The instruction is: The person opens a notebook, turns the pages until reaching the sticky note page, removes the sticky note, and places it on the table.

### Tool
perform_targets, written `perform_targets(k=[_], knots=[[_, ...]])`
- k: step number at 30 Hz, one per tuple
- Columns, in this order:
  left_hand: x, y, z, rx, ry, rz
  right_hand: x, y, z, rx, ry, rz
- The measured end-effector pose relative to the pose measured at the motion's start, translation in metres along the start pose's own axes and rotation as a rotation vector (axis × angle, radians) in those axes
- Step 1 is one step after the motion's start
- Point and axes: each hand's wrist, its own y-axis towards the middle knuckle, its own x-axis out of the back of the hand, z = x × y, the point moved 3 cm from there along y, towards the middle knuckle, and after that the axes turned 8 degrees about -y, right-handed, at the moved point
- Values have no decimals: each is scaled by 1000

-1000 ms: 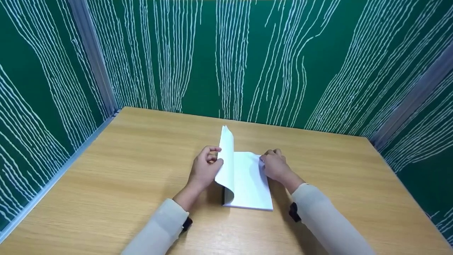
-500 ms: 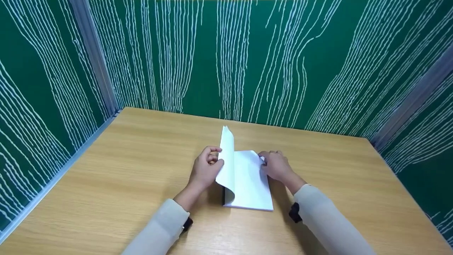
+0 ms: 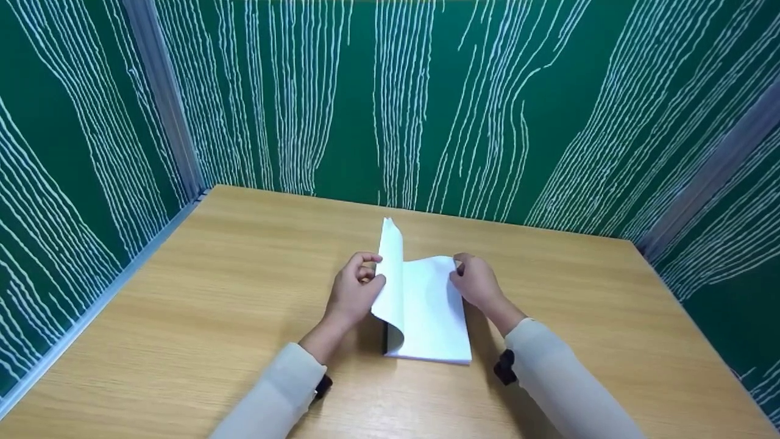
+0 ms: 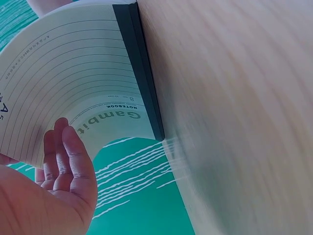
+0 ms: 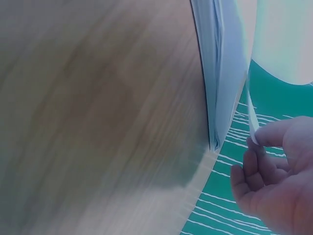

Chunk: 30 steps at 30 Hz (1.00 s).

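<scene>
A notebook (image 3: pixel 429 311) with white pages lies opened on the table. Its cover (image 4: pixel 88 73), printed "Gambit NOTEBOOK" with lines and a black spine strip (image 4: pixel 142 73), bends upward together with some pages. My left hand (image 3: pixel 355 286) grips that raised part at its outer edge, thumb on the page side and fingers against the cover. At the far right corner of the notebook, my right hand (image 3: pixel 476 281) pinches a page between thumb and forefinger. In the right wrist view the pinched page corner (image 5: pixel 253 120) is lifted off the page stack (image 5: pixel 215 73) below.
The wooden table (image 3: pixel 244 256) spreads out around the notebook. Green walls (image 3: pixel 341 122) with wavy white lines rise behind it and at both sides, with grey posts (image 3: pixel 164 91) at the corners.
My right hand has shifted slightly at the far right corner, and its fingers have gone from working at the page edge to lifting the corner. The left hand has stayed put.
</scene>
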Motion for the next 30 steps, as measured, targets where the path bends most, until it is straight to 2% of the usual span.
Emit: perform_targets(k=[9, 18, 30], knots=[[1, 0, -1, -32, 18, 8, 2, -2, 2, 55, 33, -112], [1, 0, -1, -28, 25, -2, 0, -2, 0, 22, 55, -112], [2, 1, 1, -9, 21, -5, 0, -6, 4, 127, 91, -149]])
